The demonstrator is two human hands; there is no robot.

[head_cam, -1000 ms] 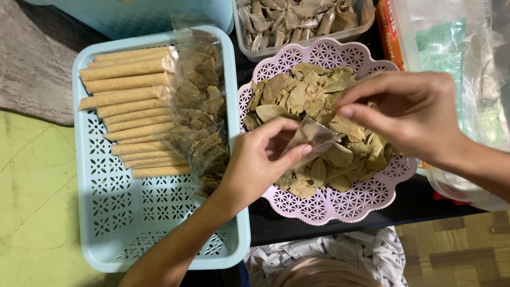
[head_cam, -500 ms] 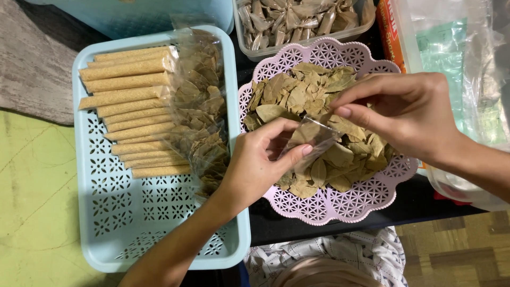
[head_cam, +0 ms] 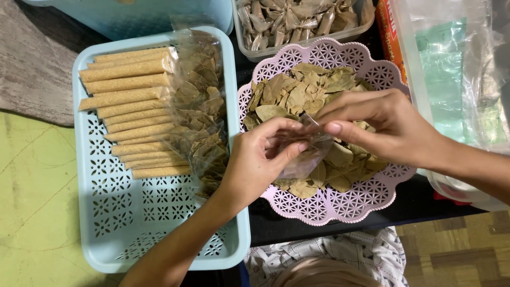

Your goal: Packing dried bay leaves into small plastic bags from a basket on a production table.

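A: Small clear bag (head_cam: 300, 154) is hanging at the centre of the frame, over the pink lattice basket (head_cam: 340, 204) of dried leaves (head_cam: 297, 93); the left hand (head_cam: 257, 162) is pinching 1 side of its mouth, fingers closed on the film.

B: And the right hand (head_cam: 382, 125)?

A: It is coming in from the right edge, thumb and forefinger pressed together at the bag's top rim; whether a leaf is sitting between them, I cannot tell.

B: How is this best handled, in your view?

A: I am judging that the mouth is needing to be held wide and kept directly above the basket, so anything slipping is falling back among the leaves; brittle leaves are wanting a light pinch.

B: What is lying at the left?

A: 1 blue tray (head_cam: 159, 223) is holding tan rolled sticks (head_cam: 130, 101) beside filled leaf bags (head_cam: 204, 106).
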